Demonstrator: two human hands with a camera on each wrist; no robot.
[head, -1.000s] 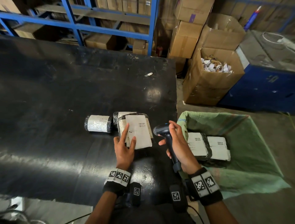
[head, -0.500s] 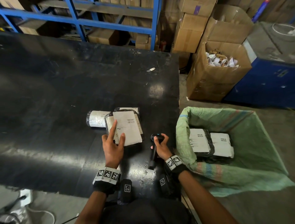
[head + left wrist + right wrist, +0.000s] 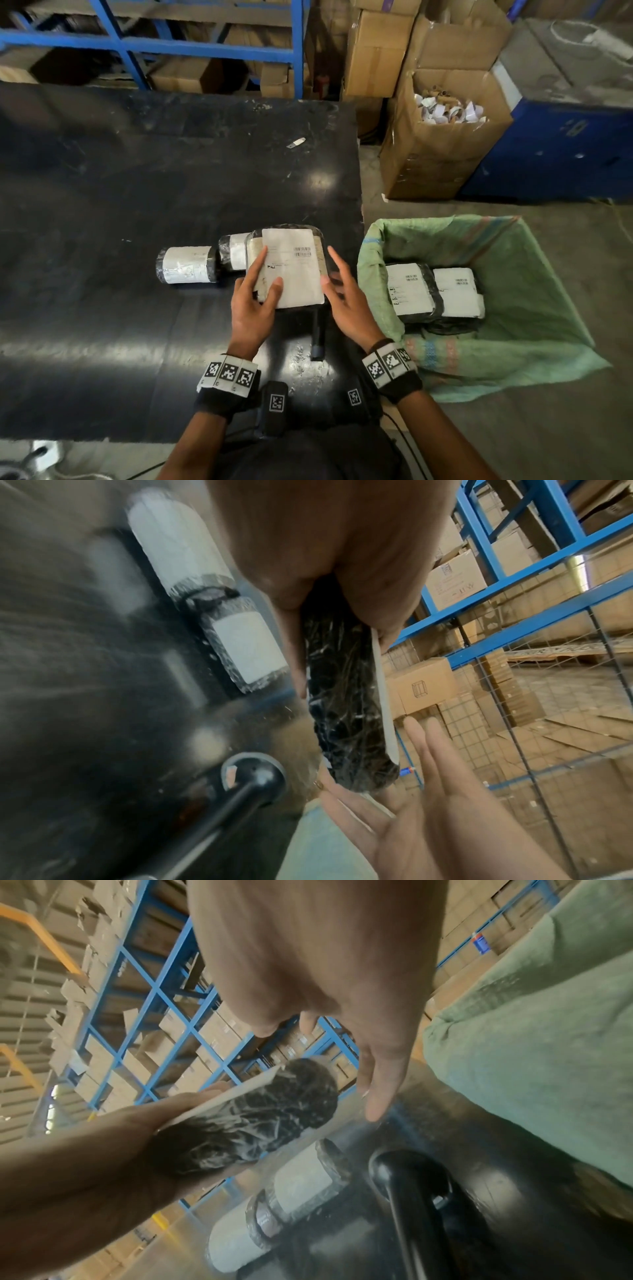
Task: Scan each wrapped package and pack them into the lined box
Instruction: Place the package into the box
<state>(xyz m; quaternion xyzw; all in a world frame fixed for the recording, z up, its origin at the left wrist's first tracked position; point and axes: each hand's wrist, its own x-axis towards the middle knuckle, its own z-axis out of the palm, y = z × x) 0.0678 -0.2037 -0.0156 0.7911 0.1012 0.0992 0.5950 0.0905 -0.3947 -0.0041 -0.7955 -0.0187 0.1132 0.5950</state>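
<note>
My left hand grips a flat black-wrapped package by its near left corner, white barcode label up, lifted a little off the black table. In the left wrist view the package shows edge-on. Beside the package's right edge my right hand is open, fingers spread, holding nothing. The black scanner lies on the table under the package, its head seen in the right wrist view. Two rolled packages lie to the left. The green-lined box on the right holds two labelled packages.
An open cardboard box of paper scraps stands on the floor behind the lined box, with a blue cabinet to its right. Blue shelving with cartons runs behind the table. A small label scrap lies far on the table.
My right hand has set the scanner down on the table, let go and moved, open, to the package's right edge. My left hand has shifted the package to the right.
</note>
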